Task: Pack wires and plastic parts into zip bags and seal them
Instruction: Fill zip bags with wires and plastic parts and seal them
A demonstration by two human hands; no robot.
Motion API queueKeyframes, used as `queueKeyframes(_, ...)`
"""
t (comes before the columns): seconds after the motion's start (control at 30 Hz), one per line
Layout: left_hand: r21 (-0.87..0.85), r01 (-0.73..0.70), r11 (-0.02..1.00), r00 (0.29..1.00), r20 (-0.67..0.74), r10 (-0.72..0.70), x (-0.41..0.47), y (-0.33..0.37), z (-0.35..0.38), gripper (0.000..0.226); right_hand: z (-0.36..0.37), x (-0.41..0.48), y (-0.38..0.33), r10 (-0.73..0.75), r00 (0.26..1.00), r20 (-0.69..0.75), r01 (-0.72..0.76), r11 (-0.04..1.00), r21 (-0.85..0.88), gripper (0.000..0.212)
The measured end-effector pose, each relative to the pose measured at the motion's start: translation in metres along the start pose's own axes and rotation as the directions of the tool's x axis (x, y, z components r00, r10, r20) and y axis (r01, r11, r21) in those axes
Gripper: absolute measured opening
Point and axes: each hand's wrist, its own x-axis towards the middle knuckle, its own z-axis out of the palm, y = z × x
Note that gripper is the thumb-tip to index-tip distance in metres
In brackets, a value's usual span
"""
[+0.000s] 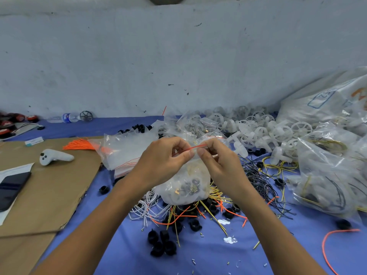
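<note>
Item held: one clear zip bag point(184, 185), raised above the middle of the tabletop point(218, 255), hanging mouth-up with its long axis near vertical. Its red seal strip point(195, 147) runs left to right, rising a little toward the right. Dark plastic parts and small metal pieces lie in its bottom. My left hand point(166, 155) pinches the strip's left end between thumb and curled fingers, and my right hand point(216, 157) pinches its right end the same way, the thumbs nearly meeting. Under the bag: loose black plastic parts point(162, 243), white wires point(143, 207) and mixed yellow and orange wires. Right of the bag: black wires point(256, 175). Toward the far edge: a heap of white plastic wheels point(258, 128). Along the right edge: filled clear bags point(325, 175). Left of my hands: a stack of empty zip bags point(127, 151), and beside it an orange wire bundle point(79, 145) whose long axis runs left to right. Left edge: a cardboard sheet point(49, 195) carrying a white controller point(54, 156) and a dark phone point(12, 187). Far left: a water bottle point(65, 117) lying on its side.
</note>
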Motion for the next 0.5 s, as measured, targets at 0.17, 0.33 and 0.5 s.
queueKeyframes(0.17, 0.135, -0.033, 0.99, 0.999, 0.01, 0.032, 0.0, -0.008, -0.009, 0.009, -0.002, 0.005, 0.002, 0.015, 1.0, -0.018, -0.015, 1.0, 0.02, 0.007)
queueKeyframes(0.33, 0.228, -0.084, 0.97, 0.996, 0.011, 0.083, -0.005, -0.017, -0.021, 0.005, -0.006, 0.007, 0.0, 0.008, 1.0, -0.027, -0.007, 0.999, 0.041, 0.007)
queueKeyframes(0.5, 0.299, -0.083, 0.951, 0.995, -0.034, 0.098, -0.009, -0.026, -0.036, 0.006, -0.011, 0.012, -0.008, 0.009, 0.999, -0.054, -0.007, 0.999, 0.052, 0.009)
